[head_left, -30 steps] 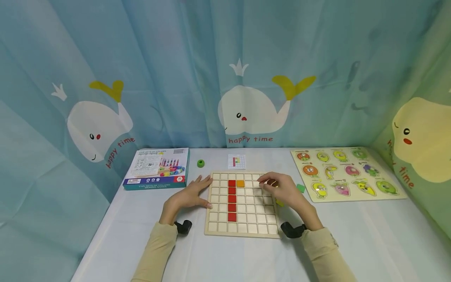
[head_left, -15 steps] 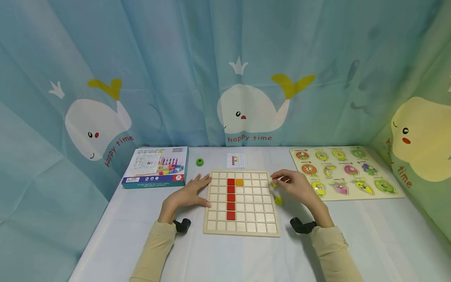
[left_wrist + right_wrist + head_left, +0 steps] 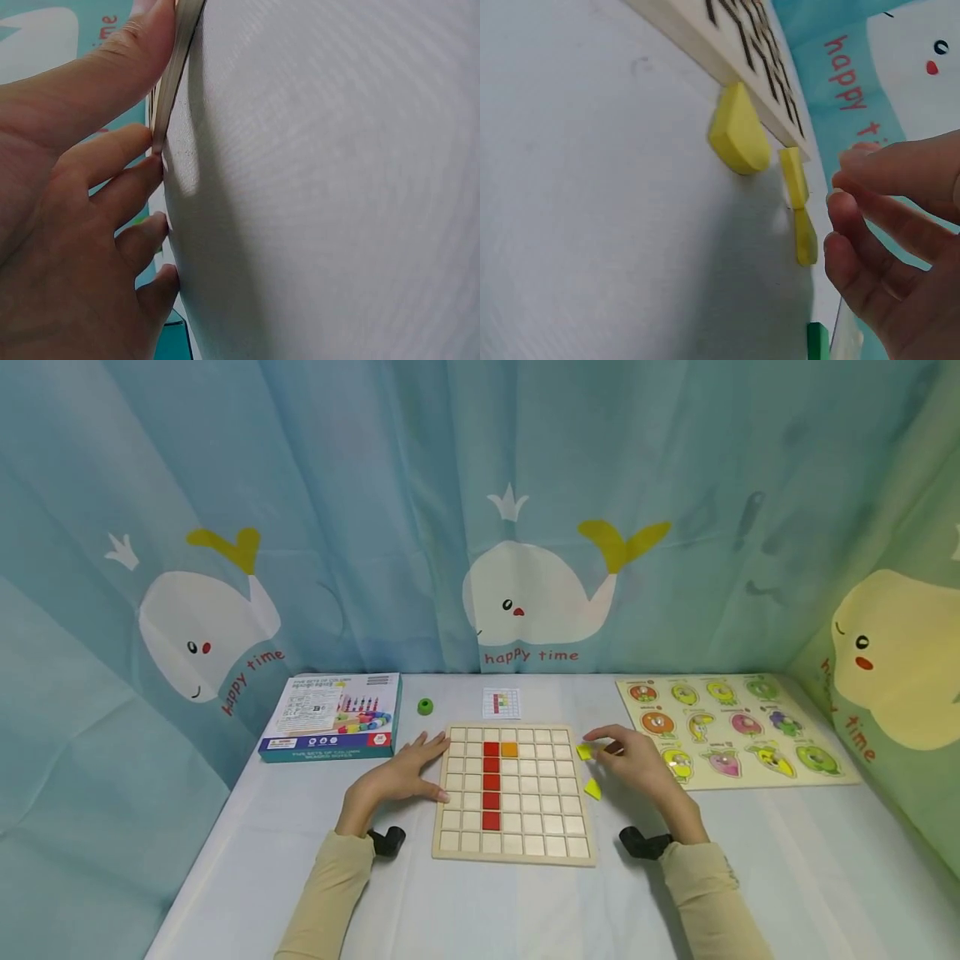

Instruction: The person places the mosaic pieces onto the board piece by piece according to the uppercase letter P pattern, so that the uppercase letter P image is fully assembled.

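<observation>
A wooden grid board [image 3: 525, 818] lies on the table, with a column of red square tiles [image 3: 491, 782] and one orange tile [image 3: 509, 750] in it. My left hand [image 3: 405, 774] rests at the board's left edge, fingers spread and thumb on the frame. Off the board's right edge, my right hand [image 3: 633, 757] hovers with loosely bent fingers and nothing visible between them. Close to its fingertips lies a yellow piece [image 3: 584, 751], and nearer me another yellow piece [image 3: 592, 789] with a rounded side. The right wrist view shows a green block [image 3: 817, 341] beyond the yellow ones.
Behind the board lies a small pattern card [image 3: 501, 703], with a green ring-shaped bead [image 3: 425, 706] to its left. A boxed toy set [image 3: 330, 718] lies at the back left. On the right is a fruit puzzle board [image 3: 738, 731]. A whale-print curtain [image 3: 420, 527] hangs behind the table.
My right hand has moved right, from over the board to beside the yellow pieces, and its fingers now show more of the nearest one. My left hand stays at the board's edge.
</observation>
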`<state>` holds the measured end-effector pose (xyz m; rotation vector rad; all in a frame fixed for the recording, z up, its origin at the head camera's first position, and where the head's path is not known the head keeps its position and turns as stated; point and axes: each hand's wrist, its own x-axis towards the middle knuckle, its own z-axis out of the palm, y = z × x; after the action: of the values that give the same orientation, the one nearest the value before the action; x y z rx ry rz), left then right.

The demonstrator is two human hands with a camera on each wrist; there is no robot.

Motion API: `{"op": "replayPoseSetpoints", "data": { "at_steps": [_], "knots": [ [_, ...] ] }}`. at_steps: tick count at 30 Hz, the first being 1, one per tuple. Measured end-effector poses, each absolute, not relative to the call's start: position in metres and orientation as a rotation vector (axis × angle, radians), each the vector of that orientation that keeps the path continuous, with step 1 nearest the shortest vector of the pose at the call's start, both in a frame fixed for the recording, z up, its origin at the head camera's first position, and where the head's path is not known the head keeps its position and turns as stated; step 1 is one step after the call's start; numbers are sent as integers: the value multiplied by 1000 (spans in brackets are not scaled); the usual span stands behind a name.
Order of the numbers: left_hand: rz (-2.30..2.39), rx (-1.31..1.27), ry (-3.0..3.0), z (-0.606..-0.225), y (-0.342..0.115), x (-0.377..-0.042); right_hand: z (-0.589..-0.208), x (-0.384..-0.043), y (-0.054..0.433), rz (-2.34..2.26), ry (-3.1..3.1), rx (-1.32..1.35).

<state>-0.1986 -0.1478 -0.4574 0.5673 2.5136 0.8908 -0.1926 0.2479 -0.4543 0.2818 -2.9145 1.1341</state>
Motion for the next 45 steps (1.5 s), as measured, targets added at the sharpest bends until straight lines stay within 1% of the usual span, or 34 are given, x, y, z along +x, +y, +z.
{"op": "replayPoseSetpoints", "data": {
  "at_steps": [8,14,22,32,36,45],
  "knots": [
    [898,584,2508,-458,-148,-198,-463,-193,242,997,-2945,351],
    [900,596,2504,-456,-149,-198,-466,-195,241,956,-2986,307],
    [903,593,2508,-457,-150,-197,-465,-195,239,1050,-3005,247],
    [902,567,2507,-458,-148,-199,-460,-194,238,1115,-2894,308],
    [902,550,2511,-457,-147,-199,-459,-192,232,1186,-2849,328],
    [906,520,2511,-457,-147,-198,-456,-188,208,1674,-2744,329]
  ]
}}
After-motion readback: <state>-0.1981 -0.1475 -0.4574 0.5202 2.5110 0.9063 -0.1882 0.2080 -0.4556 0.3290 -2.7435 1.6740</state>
